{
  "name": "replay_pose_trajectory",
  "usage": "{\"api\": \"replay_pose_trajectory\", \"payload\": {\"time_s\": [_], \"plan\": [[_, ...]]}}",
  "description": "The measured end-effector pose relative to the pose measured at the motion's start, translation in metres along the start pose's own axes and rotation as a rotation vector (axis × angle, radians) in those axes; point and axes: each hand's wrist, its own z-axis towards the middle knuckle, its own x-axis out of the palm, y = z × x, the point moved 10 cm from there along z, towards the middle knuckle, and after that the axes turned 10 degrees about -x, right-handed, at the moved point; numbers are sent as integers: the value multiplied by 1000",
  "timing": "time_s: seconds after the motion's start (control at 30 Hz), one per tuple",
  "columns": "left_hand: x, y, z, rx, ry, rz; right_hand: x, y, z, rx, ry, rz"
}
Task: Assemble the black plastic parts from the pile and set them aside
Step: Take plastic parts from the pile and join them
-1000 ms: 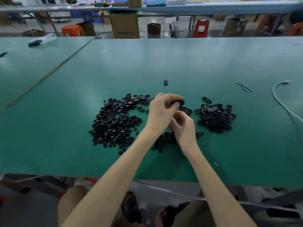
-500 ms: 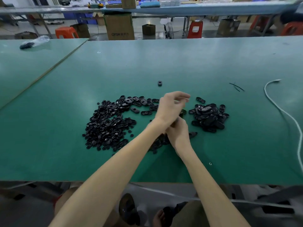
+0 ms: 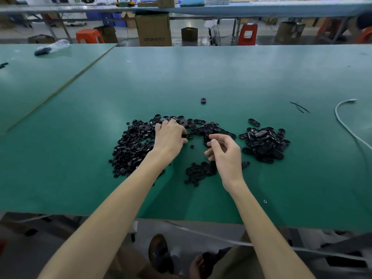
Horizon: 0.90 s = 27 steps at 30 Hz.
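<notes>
Head view: nearest on the green table, a small pile of black parts is lying just left of the right hand. That hand is hovering with fingers loosely curled, thumb and forefinger tips close; cannot tell if anything is between them. Farther left, the left hand is reaching into the right edge of the big pile, pinching a small black part. A right heap is sitting well apart. Beyond, a lone part and a white cable are lying.

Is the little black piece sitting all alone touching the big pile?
Apart. The head view shows bare green table between the lone black piece and the big pile.
</notes>
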Motion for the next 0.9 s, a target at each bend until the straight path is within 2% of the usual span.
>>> {"api": "replay_pose_trajectory", "payload": {"time_s": [0.13,0.2,0.3,0.4,0.5,0.67,0.9], "plan": [[-2,1,-8,13,-64,-23,0,-2,-1,4,5,-6],[-4,0,-11,27,-42,-125,1,-3,-1,3,6,5],[2,-3,-13,31,164,-401,0,-1,-1,-18,13,33],[1,-11,-20,81,269,-494,4,0,0,-33,56,33],[-3,-9,-20,86,243,-508,5,-1,1,-39,59,18],[-2,1,-15,17,101,-352,-2,-5,2,-13,-6,38],[16,0,-16,0,134,-277,-1,-6,1,-13,3,28]]}}
